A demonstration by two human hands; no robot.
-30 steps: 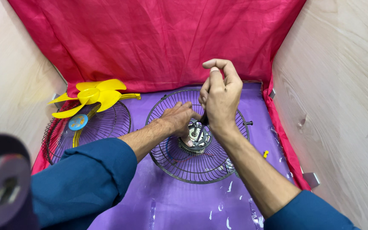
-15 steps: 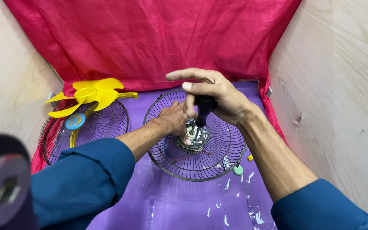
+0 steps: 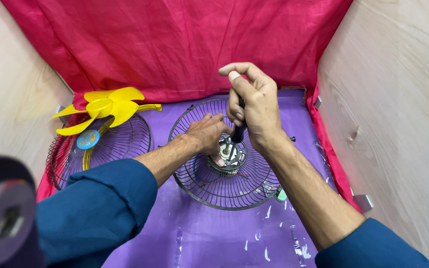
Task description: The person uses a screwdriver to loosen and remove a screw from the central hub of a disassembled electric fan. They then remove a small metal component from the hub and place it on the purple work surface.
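Head view: the right hand (image 3: 254, 106) has swung from an open-topped grip to fingers wrapped tight round a dark-handled screwdriver (image 3: 238, 133), tip down on the motor hub (image 3: 230, 154) (turning, it seems). The left hand (image 3: 205, 133) lies narrow on the black wire fan guard (image 3: 224, 191), mid purple mat (image 3: 214, 238). Yellow fan blade (image 3: 107, 105) lies by the left edge.

I see a dark wire fan guard (image 3: 224, 188), thin metal, dull. The yellow fan blade (image 3: 107, 106) looks like glossy plastic. Crumpled red cloth (image 3: 165, 44) is matt; the purple counter (image 3: 214, 238) covering is shiny; pale wood-grain walls (image 3: 398, 99) are smooth.
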